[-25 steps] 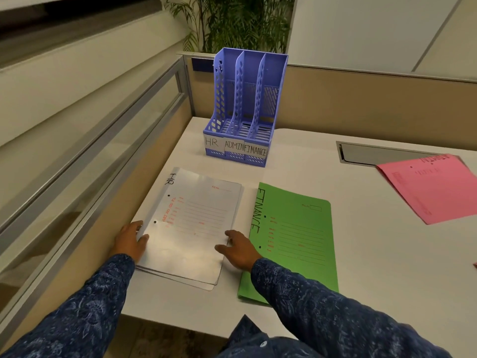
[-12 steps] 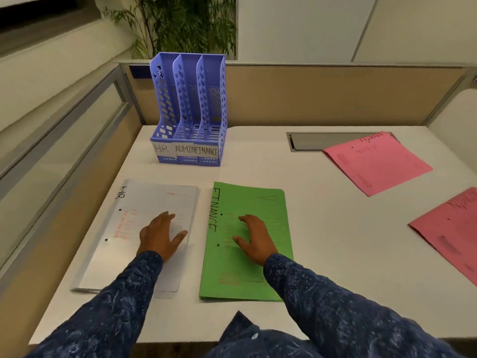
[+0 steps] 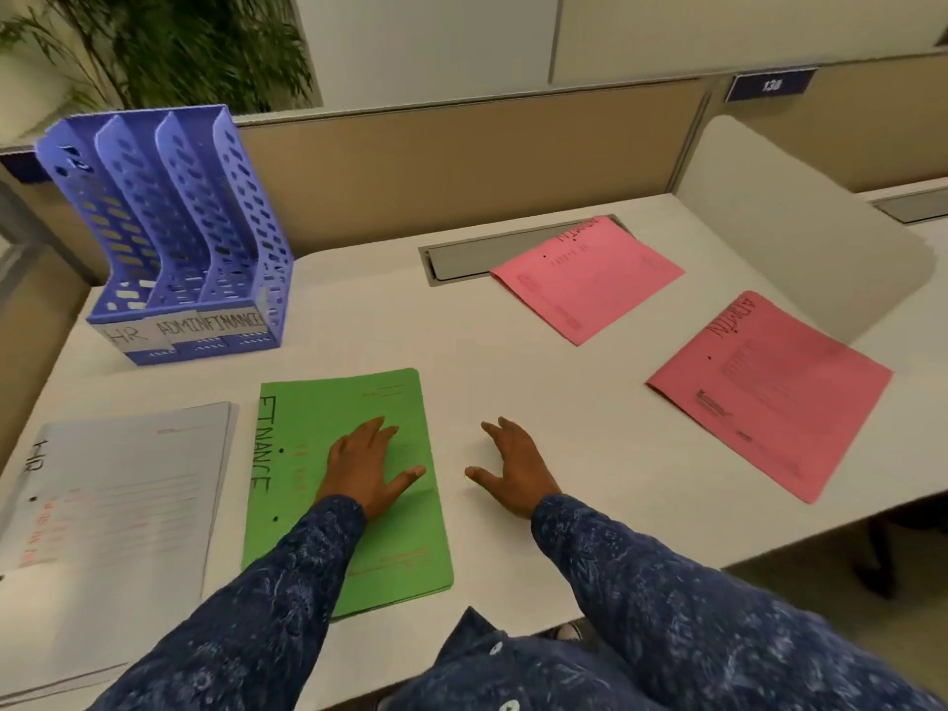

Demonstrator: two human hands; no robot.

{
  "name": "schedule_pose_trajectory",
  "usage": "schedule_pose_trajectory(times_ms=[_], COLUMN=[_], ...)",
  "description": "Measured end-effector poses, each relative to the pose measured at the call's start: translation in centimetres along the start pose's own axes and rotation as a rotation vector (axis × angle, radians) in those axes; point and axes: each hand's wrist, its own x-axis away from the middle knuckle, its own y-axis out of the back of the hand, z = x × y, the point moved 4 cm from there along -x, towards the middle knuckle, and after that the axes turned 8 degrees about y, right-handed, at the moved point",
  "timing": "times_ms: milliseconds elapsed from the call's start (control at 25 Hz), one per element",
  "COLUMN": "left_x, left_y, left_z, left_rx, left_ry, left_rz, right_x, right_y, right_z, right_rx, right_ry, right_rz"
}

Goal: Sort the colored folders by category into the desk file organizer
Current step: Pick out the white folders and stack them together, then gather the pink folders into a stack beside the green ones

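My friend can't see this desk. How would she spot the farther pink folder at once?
Find the grey slot sunk into the back of the white desk. The farther pink folder lies partly over that slot's right end. The other pink folder, also marked ADMIN, lies nearer the front, clear of it.

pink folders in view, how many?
2. Far pink ADMIN folder overlaps the grey cable tray; near pink ADMIN folder lies by the right edge of the desk. More may be off-frame.

HR folder, perhaps stacked, lies left of FINANCE folder, before organizer.
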Motion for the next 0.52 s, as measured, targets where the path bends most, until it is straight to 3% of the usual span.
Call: schedule_pose_trajectory(times_ms=[320, 520], left_x=[-2.0, -3.3], left_y=[-3.0, -4.5], left_z=[-15.3, -20.1], left_rx=[0.005, -0.017], left_ry=[-0.150, -0.163], left_rz=[0.066, 0.082], right_x=[2.7, 3.4], right_y=[9.4, 12.7], right_z=[-10.8, -15.4], right_rx=[0.020, 0.044], right_ry=[-0.120, -0.162], right_rz=[-0.155, -0.158])
